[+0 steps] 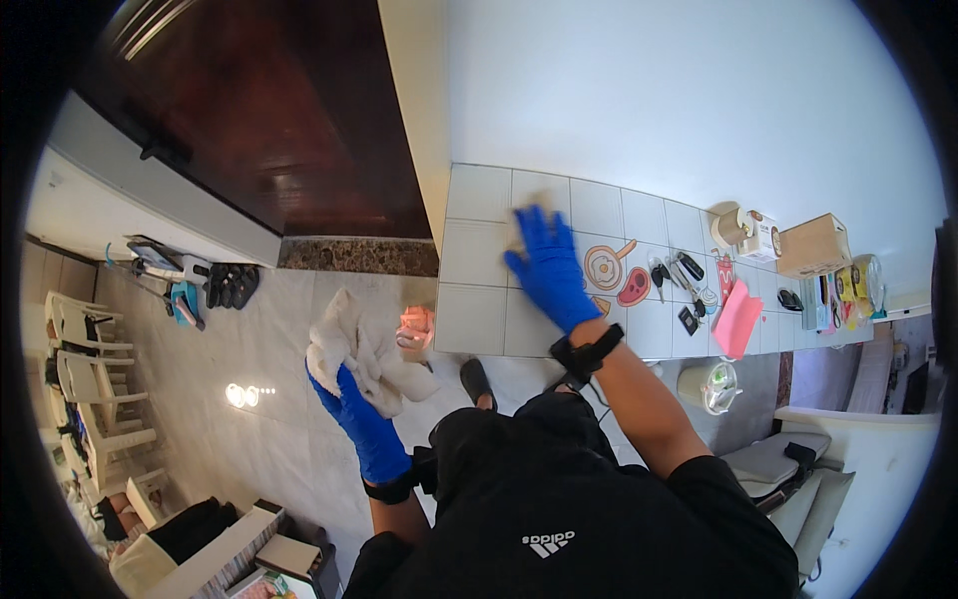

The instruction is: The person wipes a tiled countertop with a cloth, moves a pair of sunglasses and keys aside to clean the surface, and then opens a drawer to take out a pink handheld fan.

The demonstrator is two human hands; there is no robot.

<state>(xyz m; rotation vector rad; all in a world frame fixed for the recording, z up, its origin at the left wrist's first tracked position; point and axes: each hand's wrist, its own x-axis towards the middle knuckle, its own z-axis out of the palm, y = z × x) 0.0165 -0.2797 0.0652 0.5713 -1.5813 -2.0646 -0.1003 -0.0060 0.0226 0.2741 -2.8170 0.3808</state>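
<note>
My left hand [355,419], in a blue glove, grips a crumpled whitish cloth [359,352] over the floor, left of the white tiled counter [471,318]. Fingers spread, my right hand [550,266], also blue-gloved, is at the counter's left part and holds nothing; whether the palm touches the tiles cannot be told. Just right of it are food stickers, among them a frying pan with an egg [603,266] and a piece of meat [635,286]. Farther right lie several keys [658,275], a dark folding tool or fob [688,266] and a pink sheet [738,318].
A paper roll [730,227], a cardboard box [814,245] and packets stand at the counter's right end. Below it is a lidded bin [707,385]. Left are a dark door [284,112], sandals [232,284] and white plastic chairs [90,382]; another person's legs show lower left.
</note>
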